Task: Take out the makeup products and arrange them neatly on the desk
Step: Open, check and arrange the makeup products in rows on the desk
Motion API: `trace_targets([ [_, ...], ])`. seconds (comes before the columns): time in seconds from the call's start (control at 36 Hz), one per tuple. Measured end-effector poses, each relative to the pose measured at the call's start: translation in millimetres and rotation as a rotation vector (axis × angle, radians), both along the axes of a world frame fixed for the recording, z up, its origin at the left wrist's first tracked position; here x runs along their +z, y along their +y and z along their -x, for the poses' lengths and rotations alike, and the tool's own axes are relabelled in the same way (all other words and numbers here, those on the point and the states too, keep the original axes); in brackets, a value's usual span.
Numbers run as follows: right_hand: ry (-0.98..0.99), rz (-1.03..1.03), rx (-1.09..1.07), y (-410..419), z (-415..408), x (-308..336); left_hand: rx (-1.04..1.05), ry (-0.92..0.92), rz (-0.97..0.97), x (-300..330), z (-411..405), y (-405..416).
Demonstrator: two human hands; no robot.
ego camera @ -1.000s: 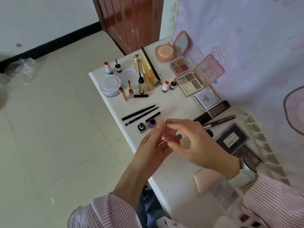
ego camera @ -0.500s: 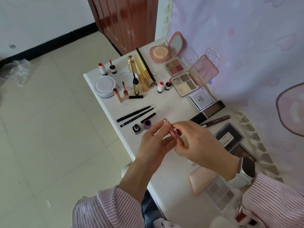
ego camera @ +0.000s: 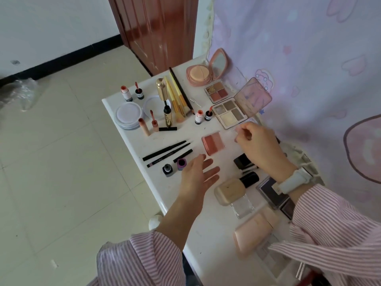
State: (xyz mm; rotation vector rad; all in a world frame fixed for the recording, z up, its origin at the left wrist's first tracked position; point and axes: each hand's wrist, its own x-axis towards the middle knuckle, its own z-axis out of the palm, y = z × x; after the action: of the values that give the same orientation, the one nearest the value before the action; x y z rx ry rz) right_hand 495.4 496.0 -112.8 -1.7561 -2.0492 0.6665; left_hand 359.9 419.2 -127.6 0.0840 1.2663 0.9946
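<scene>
A small pink blush compact [ego camera: 213, 142] lies open on the white desk [ego camera: 208, 234], between the black eyeliner pencils [ego camera: 167, 151] and my right hand [ego camera: 256, 145]. The fingertips of that hand are curled and pinch what looks like the compact's clear lid [ego camera: 240, 132], swung out to the right. My left hand [ego camera: 198, 173] hovers with straight, spread fingers just in front of the compact and holds nothing. Around it stand two nail polish bottles [ego camera: 174, 166], eyeshadow palettes [ego camera: 229, 114], a cushion compact [ego camera: 199, 76], brushes [ego camera: 176, 98] and lip tints [ego camera: 203, 116].
A beige foundation bottle [ego camera: 229, 190], a clear glass bottle [ego camera: 242, 205], a pink case [ego camera: 253, 232] and dark palettes [ego camera: 272, 191] lie near my right forearm. Round white jars [ego camera: 128, 114] sit at the far left corner. A patterned curtain [ego camera: 309, 58] hangs behind; the desk's left edge drops to tiled floor.
Both hands held the small pink compact in the air before. It now lies open on the desk; my left hand has let go and spread, my right hand moved right with the lid.
</scene>
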Motion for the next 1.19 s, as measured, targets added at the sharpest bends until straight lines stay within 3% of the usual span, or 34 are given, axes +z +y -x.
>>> trace_targets([
  [0.11,-0.057,-0.050,0.005,21.7,9.7,-12.6,-0.315,0.627,-0.197,-11.1,-2.7,-12.0],
  [0.19,-0.094,-0.061,0.010,33.3,13.9,-23.5,-0.455,0.984,-0.423,-23.3,-4.2,-22.3],
  [0.28,-0.090,-0.059,0.028,38.2,18.6,-27.4,-0.615,1.202,-0.562,-32.6,-2.9,-24.5],
  [0.42,-0.068,-0.068,0.072,37.8,25.0,-22.9,-0.692,1.463,-0.699,-39.4,-8.9,-19.7],
  [0.47,-0.060,-0.065,0.076,37.9,24.4,-23.9,-0.778,1.547,-0.691,-40.6,-13.9,-13.0],
  [0.67,-0.006,-0.029,0.065,42.4,18.2,-30.0,-0.906,1.628,-0.419,-52.8,-23.4,2.8],
  [0.81,0.038,-0.012,0.059,44.8,16.6,-30.7,-0.867,1.548,-0.470,-56.8,-25.6,1.7],
  [0.94,0.075,0.043,0.000,47.2,12.3,-30.8,-0.830,1.587,-0.490,-57.6,-24.4,1.7],
  [1.11,-0.053,-0.138,-0.037,40.7,-11.4,-27.4,-0.837,1.541,-0.565,-54.1,-20.4,-1.1],
  [1.19,-0.273,-0.132,-0.053,40.8,-31.0,-32.1,-0.838,1.551,-0.608,-55.9,-17.9,-8.3],
])
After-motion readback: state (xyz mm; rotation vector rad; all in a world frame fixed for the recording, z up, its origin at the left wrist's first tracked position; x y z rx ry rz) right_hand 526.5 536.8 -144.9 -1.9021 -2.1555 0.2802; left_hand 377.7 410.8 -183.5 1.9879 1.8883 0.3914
